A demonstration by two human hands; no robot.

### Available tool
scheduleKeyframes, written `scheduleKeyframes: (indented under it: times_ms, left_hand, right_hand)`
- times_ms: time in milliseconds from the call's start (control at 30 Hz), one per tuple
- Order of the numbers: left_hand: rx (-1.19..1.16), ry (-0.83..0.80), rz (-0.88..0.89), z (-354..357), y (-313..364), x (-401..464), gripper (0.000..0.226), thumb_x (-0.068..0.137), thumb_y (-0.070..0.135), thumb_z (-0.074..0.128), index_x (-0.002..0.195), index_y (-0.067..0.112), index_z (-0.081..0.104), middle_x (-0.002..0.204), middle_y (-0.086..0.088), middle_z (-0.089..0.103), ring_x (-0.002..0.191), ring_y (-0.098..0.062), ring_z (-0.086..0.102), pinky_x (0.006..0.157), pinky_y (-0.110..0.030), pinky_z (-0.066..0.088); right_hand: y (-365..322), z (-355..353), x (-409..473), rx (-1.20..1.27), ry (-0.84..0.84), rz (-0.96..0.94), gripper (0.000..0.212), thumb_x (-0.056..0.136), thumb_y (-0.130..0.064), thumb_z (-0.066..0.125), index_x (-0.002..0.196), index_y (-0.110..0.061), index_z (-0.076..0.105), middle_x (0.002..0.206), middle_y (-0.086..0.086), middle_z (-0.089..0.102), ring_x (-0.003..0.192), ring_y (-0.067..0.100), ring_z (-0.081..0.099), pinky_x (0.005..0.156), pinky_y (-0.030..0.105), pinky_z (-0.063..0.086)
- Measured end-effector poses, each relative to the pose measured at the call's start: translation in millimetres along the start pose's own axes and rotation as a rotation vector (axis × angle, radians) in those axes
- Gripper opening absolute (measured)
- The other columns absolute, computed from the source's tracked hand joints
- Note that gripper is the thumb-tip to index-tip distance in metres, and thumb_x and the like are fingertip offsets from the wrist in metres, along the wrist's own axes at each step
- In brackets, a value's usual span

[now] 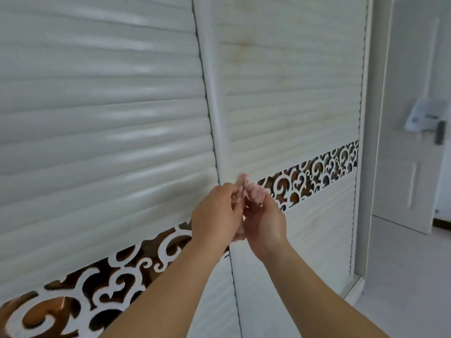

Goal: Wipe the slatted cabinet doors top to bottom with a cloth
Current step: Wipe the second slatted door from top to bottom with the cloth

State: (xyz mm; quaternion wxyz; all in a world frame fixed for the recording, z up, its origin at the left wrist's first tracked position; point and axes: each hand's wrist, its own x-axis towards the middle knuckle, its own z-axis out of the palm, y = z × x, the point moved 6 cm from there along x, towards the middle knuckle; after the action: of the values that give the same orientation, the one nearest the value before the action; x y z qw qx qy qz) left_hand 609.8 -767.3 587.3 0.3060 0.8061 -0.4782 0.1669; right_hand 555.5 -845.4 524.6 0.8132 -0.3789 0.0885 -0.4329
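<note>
White slatted doors (102,98), scrollwork band (317,169), pale wall (402,57)

Both slatted cabinet doors (97,113) present broad, unbroken faces across the upper and left field, with nothing standing before them. The left hand (216,213) and right hand (266,223) meet in front of the vertical stile (216,113) between the doors, bunching a pink cloth (249,191) and covering part of the scrollwork band (317,172). To the right, a room door (415,142) with its handle (440,132) stands near the cabinet's edge, bounding passage there. Open floor (402,276) lies below.
</note>
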Motion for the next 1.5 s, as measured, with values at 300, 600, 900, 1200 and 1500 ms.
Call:
scheduleKeyframes:
  times_ms: [300,600,900,1200,1500]
  left_hand:
    - [0.02,0.21,0.116,-41,55,65,0.02,0.094,0.033,0.047,0.099,0.023,0.063,0.097,0.006,0.05,0.093,-0.013,0.051,0.066,-0.027,0.041]
    - [-0.19,0.204,0.173,-52,86,146,0.024,0.094,0.026,0.034,0.108,0.022,0.053,0.1,0.002,0.062,0.082,-0.017,0.061,0.071,-0.031,0.051]
    - [0.118,0.376,0.277,-52,102,247,0.056,0.09,0.017,0.048,0.14,0.012,0.025,0.143,0.0,0.029,0.128,-0.02,0.032,0.097,-0.027,0.032]
    - [0.417,0.601,0.257,-99,126,324,0.06,0.087,0.005,0.037,0.145,0.012,0.019,0.153,-0.005,0.015,0.141,-0.022,0.016,0.112,-0.031,0.021]
    - [0.742,0.774,0.169,-139,152,374,0.063,0.086,0.002,0.037,0.145,0.013,0.018,0.154,-0.005,0.015,0.141,-0.02,0.014,0.111,-0.029,0.016]
  right_hand:
    - [-87,38,38,-0.015,-0.061,-0.081,0.041,0.094,-0.049,0.049,0.088,-0.013,0.068,0.096,0.006,0.073,0.091,0.024,0.068,0.067,0.041,0.054]
    - [-152,65,115,-0.188,-0.084,-0.26,0.032,0.092,-0.017,0.059,0.12,-0.027,0.05,0.088,0.004,0.069,0.065,0.011,0.069,0.053,0.033,0.049]
    - [-218,97,206,-0.129,-0.146,-0.476,0.053,0.084,-0.002,0.053,0.125,-0.033,0.043,0.109,0.012,0.054,0.046,0.019,0.051,0.042,0.025,0.029]
    - [-288,147,260,0.002,-0.254,-0.718,0.042,0.093,-0.014,0.054,0.129,-0.033,0.042,0.103,-0.016,0.061,0.079,0.015,0.058,0.061,0.028,0.044]
    - [-352,183,330,-0.167,-0.28,-1.032,0.047,0.085,-0.026,0.059,0.124,-0.048,0.042,0.107,-0.026,0.059,0.109,0.0,0.054,0.1,0.035,0.042]
